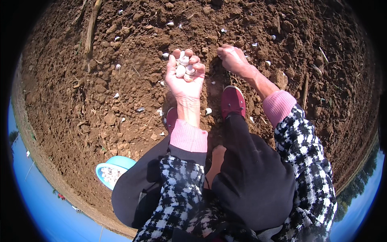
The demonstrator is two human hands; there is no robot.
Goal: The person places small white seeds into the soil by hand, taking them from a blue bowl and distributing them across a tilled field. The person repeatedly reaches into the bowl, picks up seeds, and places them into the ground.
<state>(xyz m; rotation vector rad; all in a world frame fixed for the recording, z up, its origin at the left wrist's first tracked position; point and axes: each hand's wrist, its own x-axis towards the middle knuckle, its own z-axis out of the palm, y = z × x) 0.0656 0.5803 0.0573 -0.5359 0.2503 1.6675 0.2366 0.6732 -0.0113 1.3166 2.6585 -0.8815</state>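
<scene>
My left hand (186,78) is palm up with its fingers curled around several garlic cloves (182,68), pale and unpeeled. To its right, my right hand (231,57) is low over the brown soil, back of the hand up, fingers bent together; something pale shows at its fingertips, too small to name for certain. White garlic cloves lie spaced apart on the soil, among them one (208,111) between my shoes and one (118,67) to the left. A light blue plastic basin (121,161) holding many whitish pieces stands beside my left knee.
Loose, lumpy soil (60,99) spreads all around. My maroon shoes (233,101) rest on it. A larger clod (278,79) lies right of my right wrist. A dry stalk (90,30) lies at the upper left, and another (305,90) at the right.
</scene>
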